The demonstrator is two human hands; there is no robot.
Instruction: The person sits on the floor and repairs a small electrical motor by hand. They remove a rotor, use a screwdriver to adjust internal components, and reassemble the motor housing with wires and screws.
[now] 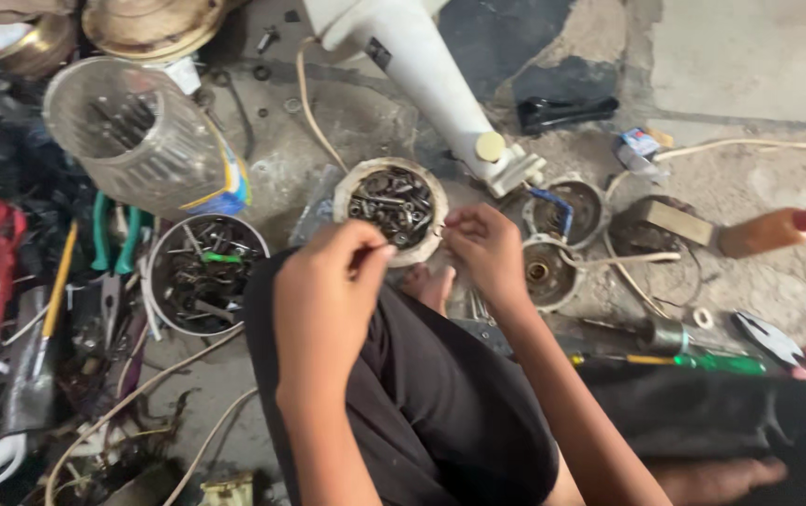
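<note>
Hands, left (328, 281) and right (485, 248), pinch thin wire (401, 245) lying crosswise over bowl (345, 192).

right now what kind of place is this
Probably an informal repair workshop set up on a bare concrete floor. A round tub of screws and nuts sits by the hands, pliers with green handles lie in the clutter, and opened motor housings sit nearby.

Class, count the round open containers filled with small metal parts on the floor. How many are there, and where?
2. The bowl of screws and nuts lies just beyond the hands, left hand and right hand. The tin of mixed hardware sits left of the knee. Clutter at the left may hide more.
</note>
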